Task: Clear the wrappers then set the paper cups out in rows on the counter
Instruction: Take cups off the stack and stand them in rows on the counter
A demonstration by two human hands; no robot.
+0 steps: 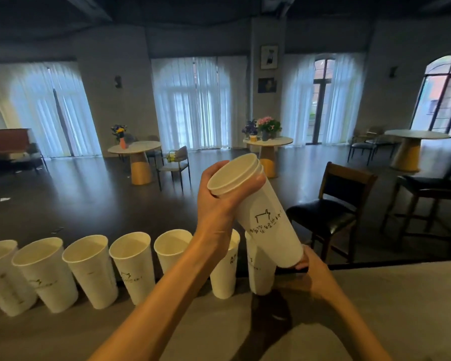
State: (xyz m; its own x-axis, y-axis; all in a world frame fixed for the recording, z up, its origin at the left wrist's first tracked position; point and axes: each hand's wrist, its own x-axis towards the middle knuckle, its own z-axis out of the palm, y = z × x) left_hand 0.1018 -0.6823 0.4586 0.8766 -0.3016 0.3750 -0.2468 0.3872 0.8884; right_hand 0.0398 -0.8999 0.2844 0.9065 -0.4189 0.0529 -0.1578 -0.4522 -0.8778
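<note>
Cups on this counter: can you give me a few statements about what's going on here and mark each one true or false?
1. The left hand grips the rim end of a tilted stack of cups. True.
2. The right hand is flat on the counter. False: it holds the stack's bottom end, above the counter.
3. A row of cups stands along the counter's far edge. True.
4. The cups in the row lie on their sides. False: they stand with mouths up.
5. The stack bears dark printing on its side. True.
6. The chair beyond the counter has someone sitting in it. False: its seat is empty.
</note>
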